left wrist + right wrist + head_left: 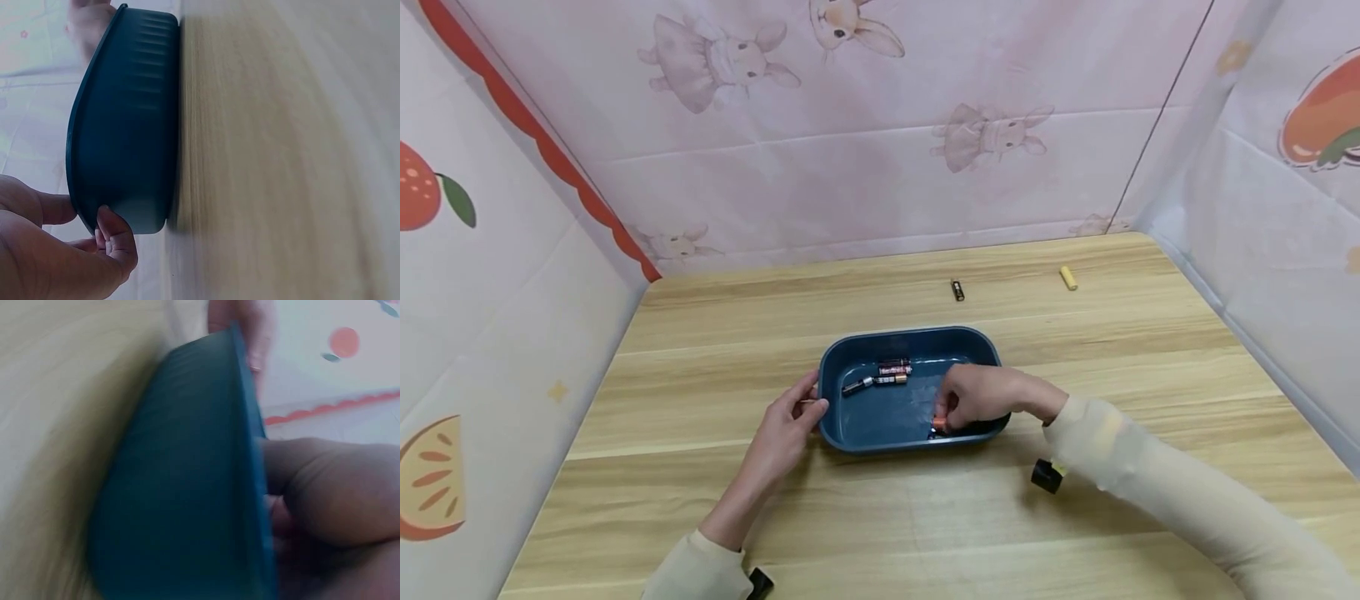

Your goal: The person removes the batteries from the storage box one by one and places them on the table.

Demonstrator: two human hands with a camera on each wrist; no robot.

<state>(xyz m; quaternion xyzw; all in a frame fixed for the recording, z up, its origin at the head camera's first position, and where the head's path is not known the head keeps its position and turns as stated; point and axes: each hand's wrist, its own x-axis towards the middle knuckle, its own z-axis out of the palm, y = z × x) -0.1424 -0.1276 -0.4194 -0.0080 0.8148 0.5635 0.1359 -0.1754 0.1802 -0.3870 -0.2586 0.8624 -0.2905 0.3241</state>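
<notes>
A dark blue rectangular plastic basin point(887, 425) sits on the table. My left hand point(784, 429) grips its left end, with the thumb at the rim and the fingers against the outer wall, as the left wrist view also shows. My right hand point(977, 393) reaches over the right side into the basin, its fingertips pinching an orange-and-dark battery point(939, 424) low by the front wall. Toward the basin's left lie several batteries, among them a black one point(856, 387) and a reddish one point(895, 370). In the right wrist view the basin wall hides the right fingertips.
Behind the basin a black battery point(957, 290) lies on the wooden table point(700, 358). A yellow battery point(1068, 278) is farther right, near the back edge. Printed cloth walls point(850, 183) enclose the back and both sides.
</notes>
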